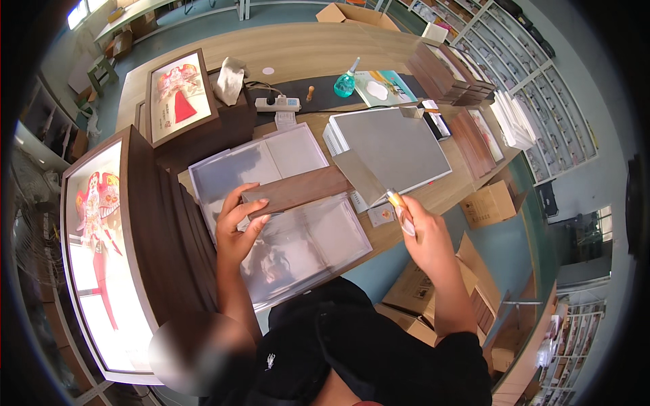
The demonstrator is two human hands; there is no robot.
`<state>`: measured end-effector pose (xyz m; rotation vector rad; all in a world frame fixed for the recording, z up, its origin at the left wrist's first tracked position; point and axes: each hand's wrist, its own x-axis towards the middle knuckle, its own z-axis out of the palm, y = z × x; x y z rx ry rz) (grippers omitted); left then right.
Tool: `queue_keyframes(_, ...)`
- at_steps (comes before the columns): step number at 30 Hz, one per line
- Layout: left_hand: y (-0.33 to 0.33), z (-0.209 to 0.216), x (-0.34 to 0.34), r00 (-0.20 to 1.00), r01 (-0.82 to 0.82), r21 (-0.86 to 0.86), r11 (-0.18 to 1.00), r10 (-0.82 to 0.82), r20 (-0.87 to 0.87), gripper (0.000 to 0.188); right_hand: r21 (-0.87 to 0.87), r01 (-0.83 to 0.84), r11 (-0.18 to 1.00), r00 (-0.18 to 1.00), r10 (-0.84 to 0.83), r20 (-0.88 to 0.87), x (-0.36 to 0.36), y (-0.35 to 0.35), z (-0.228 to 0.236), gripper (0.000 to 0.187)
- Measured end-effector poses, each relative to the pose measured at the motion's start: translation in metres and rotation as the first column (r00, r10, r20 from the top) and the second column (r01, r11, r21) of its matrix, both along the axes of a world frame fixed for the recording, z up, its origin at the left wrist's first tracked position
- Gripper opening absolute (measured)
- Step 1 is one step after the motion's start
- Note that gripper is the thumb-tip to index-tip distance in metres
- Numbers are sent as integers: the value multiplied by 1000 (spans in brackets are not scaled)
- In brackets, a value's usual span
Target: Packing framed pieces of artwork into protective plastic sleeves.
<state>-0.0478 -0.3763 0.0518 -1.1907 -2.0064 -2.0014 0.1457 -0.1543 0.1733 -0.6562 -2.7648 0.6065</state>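
Note:
My left hand [238, 227] grips the left end of a long, narrow dark-brown wooden piece [301, 189], thumb below and fingers above. The piece lies slantwise over clear plastic sleeves [318, 233] on the table. In my right hand [428, 238] is a scraper [359, 177] with an orange-yellow handle and a wide, flat metal blade. Its blade points up and left, by the right end of the wooden piece. Whether the two touch I cannot tell. Just beyond the blade lies a grey-topped white stack [399, 145], with a second flat blade [413, 112] at its far edge.
Framed red-figure pictures stand at left, one near [101, 250] and one farther [177, 98]. A power strip [277, 104], a teal bottle [345, 82] and a booklet [386, 88] lie at the back. Brown frames [440, 71] are stacked at right; cardboard boxes [413, 291] sit below the table.

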Motion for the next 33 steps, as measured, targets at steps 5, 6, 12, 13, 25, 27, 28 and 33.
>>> queue_keyframes(5, 1, -2, -2, 1000, 10, 14, 1000, -10, 13, 26, 228, 45, 973, 999, -38, -35, 11, -15, -23, 30)
queue_keyframes(6, 1, -2, -2, 1000, 12, 21, 1000, -12, 10, 26, 227, 46, 973, 999, -39, -35, 12, -15, -23, 30)
queue_keyframes(12, 1, -2, 1, 1000, -13, 20, 1000, 13, 17, 25, 174, 10, 985, 996, -25, 88, 12, -18, -10, 31)
queue_keyframes(13, 2, -1, 1, 1000, -20, 22, 1000, 20, 15, 25, 181, 11, 983, 997, -24, 72, 12, -18, -14, 32)
queue_keyframes(25, -2, -7, -1, 998, 65, 13, 998, -65, 7, 37, 140, -280, 950, 960, 278, 31, -8, -66, -13, 56)
queue_keyframes(27, 3, -13, 5, 990, 61, 144, 988, -78, 120, 48, 132, -286, 949, 958, 283, 39, -8, -66, -13, 56)
queue_keyframes(28, 4, -15, 9, 968, 47, 276, 960, -112, 226, 60, 127, -284, 950, 959, 280, 48, -9, -67, -13, 56)
queue_keyframes(33, 3, -32, 5, 911, 132, 168, 977, -186, 369, 73, 115, -310, 944, 950, 310, 18, -19, -78, -13, 45)
